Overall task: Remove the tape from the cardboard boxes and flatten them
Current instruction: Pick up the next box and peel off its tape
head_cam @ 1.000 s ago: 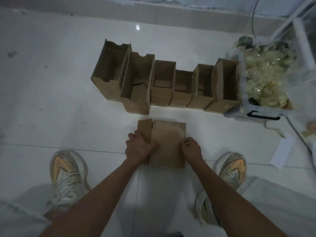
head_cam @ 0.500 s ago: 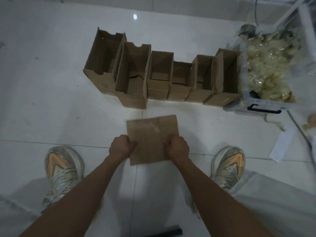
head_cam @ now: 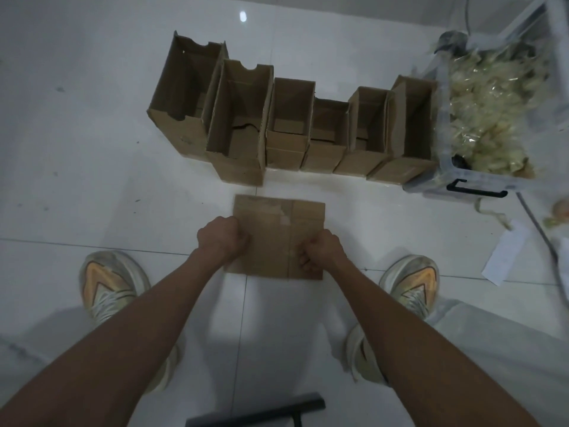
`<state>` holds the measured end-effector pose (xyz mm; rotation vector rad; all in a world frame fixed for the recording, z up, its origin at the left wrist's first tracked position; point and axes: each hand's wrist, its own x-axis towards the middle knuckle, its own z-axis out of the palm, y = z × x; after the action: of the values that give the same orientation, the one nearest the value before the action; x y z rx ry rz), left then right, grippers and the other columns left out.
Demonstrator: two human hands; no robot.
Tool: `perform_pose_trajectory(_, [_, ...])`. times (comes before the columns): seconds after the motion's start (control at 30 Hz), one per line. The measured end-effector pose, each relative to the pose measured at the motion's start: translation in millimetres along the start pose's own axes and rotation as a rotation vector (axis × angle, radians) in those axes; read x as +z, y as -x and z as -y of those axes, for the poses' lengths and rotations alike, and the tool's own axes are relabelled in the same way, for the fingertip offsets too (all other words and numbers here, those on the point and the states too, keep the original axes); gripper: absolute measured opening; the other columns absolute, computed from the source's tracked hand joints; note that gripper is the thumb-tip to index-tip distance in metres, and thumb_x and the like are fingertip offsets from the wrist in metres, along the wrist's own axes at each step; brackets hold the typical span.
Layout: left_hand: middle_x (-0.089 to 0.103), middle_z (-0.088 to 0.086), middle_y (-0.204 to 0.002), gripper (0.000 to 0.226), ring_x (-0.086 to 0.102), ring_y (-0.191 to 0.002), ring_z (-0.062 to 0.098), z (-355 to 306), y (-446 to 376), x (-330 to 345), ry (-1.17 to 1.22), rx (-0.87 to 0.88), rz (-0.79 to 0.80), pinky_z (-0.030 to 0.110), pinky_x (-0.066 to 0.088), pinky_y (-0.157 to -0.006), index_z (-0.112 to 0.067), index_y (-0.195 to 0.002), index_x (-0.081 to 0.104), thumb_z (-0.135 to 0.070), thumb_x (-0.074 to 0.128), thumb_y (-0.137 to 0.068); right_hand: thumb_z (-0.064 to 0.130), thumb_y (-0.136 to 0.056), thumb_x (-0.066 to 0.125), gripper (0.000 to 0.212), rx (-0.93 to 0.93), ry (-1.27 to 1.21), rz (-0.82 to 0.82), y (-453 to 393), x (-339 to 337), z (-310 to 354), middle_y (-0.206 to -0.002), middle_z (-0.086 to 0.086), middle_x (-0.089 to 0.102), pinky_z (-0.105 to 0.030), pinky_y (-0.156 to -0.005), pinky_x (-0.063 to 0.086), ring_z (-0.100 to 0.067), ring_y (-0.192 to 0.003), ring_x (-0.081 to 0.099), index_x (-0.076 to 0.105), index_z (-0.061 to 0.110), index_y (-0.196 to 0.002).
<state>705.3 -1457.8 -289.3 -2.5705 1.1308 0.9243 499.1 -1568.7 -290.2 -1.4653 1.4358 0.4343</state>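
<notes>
The flattened cardboard box (head_cam: 277, 238) lies flat on the white floor at frame centre, its long axis running toward the top of the frame. Its lower-left corner hides under the left hand (head_cam: 223, 238). Both the left hand and the right hand (head_cam: 320, 252) are curled into fists pressing on the cardboard; whether any fingers pinch an edge cannot be told. Six open boxes (head_cam: 289, 124) stand behind.
</notes>
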Motion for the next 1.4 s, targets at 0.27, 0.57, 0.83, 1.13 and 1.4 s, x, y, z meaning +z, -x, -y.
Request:
perform_pose_trajectory(0.27, [0.06, 0.002, -0.072, 0.041, 0.063, -0.068, 0.025, 0, 15, -16, 0.006, 0.098, -0.172, 0.034, 0.056, -0.069, -0.019, -0.066, 0.052, -0.048, 0.054, -0.095, 0.049, -0.108, 0.038, 0.062, -0.292, 0.238, -0.267, 33, -46, 36, -0.064, -0.001, 0.072, -0.034, -0.073, 0.058, -0.02, -0.065, 0.07, 0.074, 0.015, -0.072])
perform_pose_trajectory(0.57, [0.06, -0.001, -0.066, 0.04, 0.061, -0.062, 0.019, -7, 31, -40, 0.078, 0.146, -0.248, 0.028, 0.052, -0.064, -0.015, -0.071, 0.063, -0.045, 0.054, -0.096, 0.046, -0.097, 0.068, 0.064, -0.958, 0.88, -0.516, 51, -42, 197, -0.142, -0.004, 0.052, -0.027, -0.06, 0.046, -0.016, -0.08, 0.063, 0.045, 0.019, -0.15])
perform_pose_trajectory(0.83, [0.058, 0.001, -0.068, 0.034, 0.061, -0.063, 0.025, 14, 66, -78, 0.073, 0.176, -0.428, 0.03, 0.054, -0.061, -0.017, -0.075, 0.061, -0.042, 0.053, -0.096, 0.002, -0.096, 0.058, 0.021, -0.786, 0.866, -0.576, 84, -31, 211, -0.074, 0.002, 0.053, -0.034, -0.061, 0.041, -0.027, -0.078, 0.067, 0.057, 0.022, -0.089])
perform_pose_trajectory(1.13, [0.039, -0.004, -0.138, 0.101, 0.058, -0.114, 0.018, 30, 173, -173, 0.35, 0.208, -0.784, 0.041, 0.059, -0.074, -0.024, -0.141, 0.033, -0.072, 0.082, -0.066, 0.026, -0.102, 0.06, 0.03, -0.856, 0.107, -0.472, 215, -135, 216, -0.118, -0.007, 0.07, -0.031, -0.082, 0.053, -0.026, -0.101, 0.067, 0.066, 0.011, -0.128])
perform_pose_trajectory(1.4, [0.041, -0.009, -0.147, 0.132, 0.047, -0.132, 0.017, 16, 256, -253, 0.735, 0.502, -0.718, 0.05, 0.047, -0.11, -0.037, -0.154, 0.022, -0.067, 0.094, -0.047, 0.014, -0.104, 0.064, 0.062, -0.687, -0.677, 0.1, 324, -189, 145, -0.091, -0.008, 0.064, -0.018, -0.049, 0.048, -0.011, -0.063, 0.057, 0.034, 0.0, -0.156])
